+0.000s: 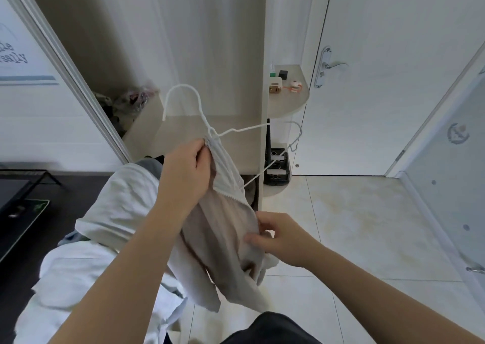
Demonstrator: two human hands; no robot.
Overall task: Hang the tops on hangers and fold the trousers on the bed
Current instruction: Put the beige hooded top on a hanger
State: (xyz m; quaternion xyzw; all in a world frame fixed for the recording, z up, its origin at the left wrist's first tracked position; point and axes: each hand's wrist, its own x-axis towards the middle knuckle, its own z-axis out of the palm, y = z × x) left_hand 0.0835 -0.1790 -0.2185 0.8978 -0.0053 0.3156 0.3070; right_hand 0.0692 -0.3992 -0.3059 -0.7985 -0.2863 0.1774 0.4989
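Note:
A white wire hanger (183,99) is held up in front of the wardrobe, its hook pointing up and left. A pale beige top (223,238) hangs from it, with one hanger arm inside the neck and the other arm (252,128) sticking out bare to the right. My left hand (183,175) grips the ribbed collar just below the hook. Lower right, my right hand (275,236) pinches the fabric at the top's side. A heap of white and light blue clothes (105,238) lies below on the left.
An open wardrobe (210,55) stands ahead, with a rounded side shelf (288,99) carrying small items. A white door (393,81) with a lever handle is at the right. A dark desk surface (23,212) sits at the left. Pale floor tiles (354,225) lie below.

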